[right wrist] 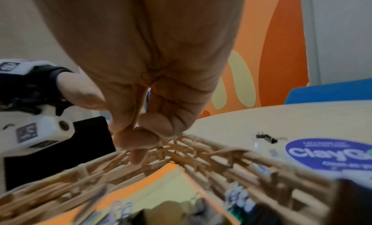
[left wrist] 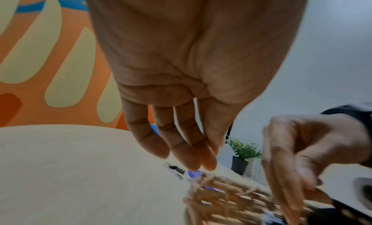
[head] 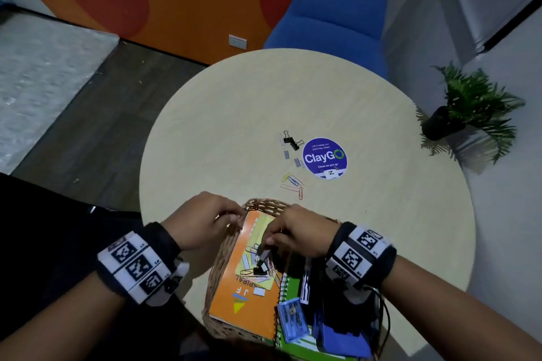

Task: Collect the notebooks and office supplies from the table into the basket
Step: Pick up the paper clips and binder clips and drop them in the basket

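Right hand [head: 296, 231] over the wicker basket [head: 265, 204], fingertips pinched together on a small item, too small and blurred to name, above the clutter inside. Left hand [head: 202, 221] at the basket's far left rim, fingers loosely extended and relaxed, gripping nothing; touching the weave or just clear of it, hard to say.

Basket at the near edge of the round bench [head: 234, 126]. Inside: orange notebook [head: 249, 302] flat, with a yellow sheet [head: 258, 228] on top; scattered paper clips, a black binder clip [head: 259, 269] and small staple strips lying on both. Beside it, a green spiral notebook [head: 289, 284], a clear blue box [head: 291, 319], a dark blue item [head: 337, 337] and a marker [head: 306, 284].

Out on the bench, well apart from the basket: two black binder clips [head: 291, 142], staple strips [head: 286, 155], and a cluster of coloured paper clips [head: 293, 183], all just left of a round blue ClayGo sticker [head: 324, 158].

Blue chair [head: 331, 17] past the far edge; potted plant [head: 469, 108] to the right.
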`<state>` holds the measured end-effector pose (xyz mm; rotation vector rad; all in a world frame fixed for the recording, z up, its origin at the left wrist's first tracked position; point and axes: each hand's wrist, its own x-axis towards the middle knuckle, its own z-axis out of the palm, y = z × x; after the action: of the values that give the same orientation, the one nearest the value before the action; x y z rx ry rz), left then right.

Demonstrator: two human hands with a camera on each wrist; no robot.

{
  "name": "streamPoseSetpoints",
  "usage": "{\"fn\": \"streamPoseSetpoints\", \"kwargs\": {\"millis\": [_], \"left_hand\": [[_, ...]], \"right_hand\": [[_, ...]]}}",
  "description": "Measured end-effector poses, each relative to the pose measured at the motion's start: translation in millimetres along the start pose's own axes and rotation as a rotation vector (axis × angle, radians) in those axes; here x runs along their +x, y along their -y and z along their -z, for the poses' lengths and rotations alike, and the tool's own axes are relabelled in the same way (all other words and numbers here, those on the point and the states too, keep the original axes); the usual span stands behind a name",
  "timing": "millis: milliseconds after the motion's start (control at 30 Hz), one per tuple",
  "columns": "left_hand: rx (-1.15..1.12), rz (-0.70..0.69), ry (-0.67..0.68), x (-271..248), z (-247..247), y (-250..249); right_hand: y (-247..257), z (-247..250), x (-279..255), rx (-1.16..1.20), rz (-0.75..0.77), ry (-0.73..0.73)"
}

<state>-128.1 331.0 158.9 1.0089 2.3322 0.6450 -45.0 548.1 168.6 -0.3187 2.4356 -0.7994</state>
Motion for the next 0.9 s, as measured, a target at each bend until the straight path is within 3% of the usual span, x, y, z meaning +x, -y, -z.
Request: {"fn": "streamPoseSetpoints", "kwargs": {"millis": [67, 233, 400, 633, 900], "left_hand": [[0.050, 0.036, -0.044, 22, 10, 2], [0.219, 0.074, -0.134, 107, 22, 6], [0.307, 0.083, -0.095, 190, 13, 1], [0.265, 0.146, -0.103, 274, 2, 10], [0.250, 0.162, -0.032, 305, -15, -1]], "right_hand": [[-7, 9, 1, -0.030, -0.015, -0.038], [-65, 61, 18, 0.021, -0.230, -0.320], [-117, 98, 56, -0.085, -0.440, -0.344], [-152, 91, 108, -0.072, -0.422, -0.378], [-173, 82, 125, -0.072, -0.482, -0.500]]}}
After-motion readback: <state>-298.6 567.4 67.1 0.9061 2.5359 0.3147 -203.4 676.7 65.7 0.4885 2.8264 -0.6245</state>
